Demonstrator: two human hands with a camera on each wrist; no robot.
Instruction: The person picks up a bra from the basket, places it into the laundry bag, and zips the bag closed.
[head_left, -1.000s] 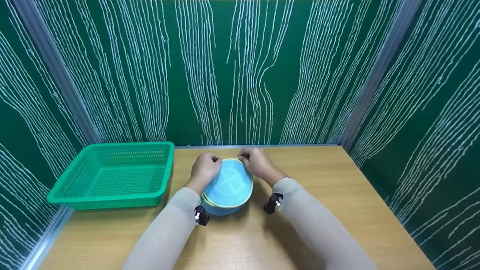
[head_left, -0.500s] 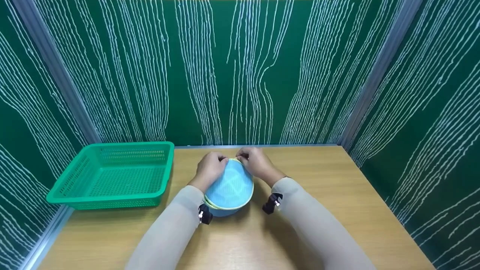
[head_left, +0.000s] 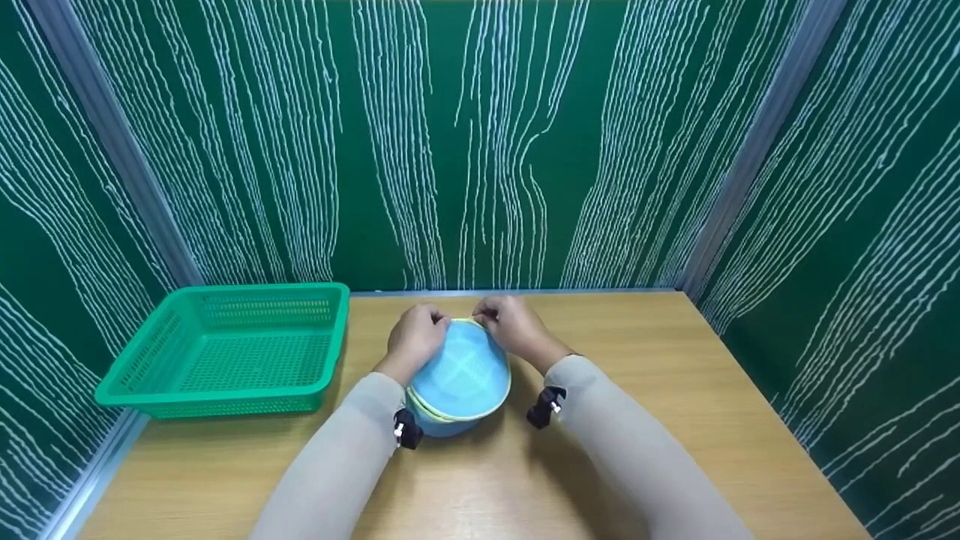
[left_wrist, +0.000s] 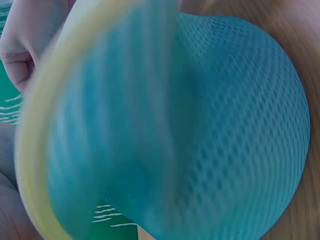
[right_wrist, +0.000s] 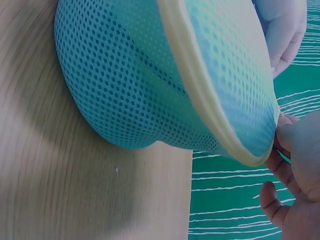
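Observation:
A round blue mesh laundry bag (head_left: 461,371) with yellow piping stands on the wooden table, its flat top tilted toward the camera. At the top's far left edge my left hand (head_left: 416,337) pinches the mesh near the piping. My right hand (head_left: 516,326) holds the far right edge, thumb and forefinger together on the yellow piping (right_wrist: 192,75) in the right wrist view. Only part of the left hand (left_wrist: 12,210) shows in the left wrist view, where the bag's bulging mesh side (left_wrist: 245,125) fills most of the picture, partly blurred.
A green perforated plastic basket (head_left: 330,375) stands at the left of the table (head_left: 637,375). Green panels (head_left: 480,150) with white wavy lines enclose the back and sides, joined by grey metal posts (head_left: 757,142). Both wrists carry small black camera mounts (head_left: 545,407).
The left hand shifts slightly right along the bag's edge, then a little back left. The bag's top bends, then looks rounder again. The right hand stays nearly still.

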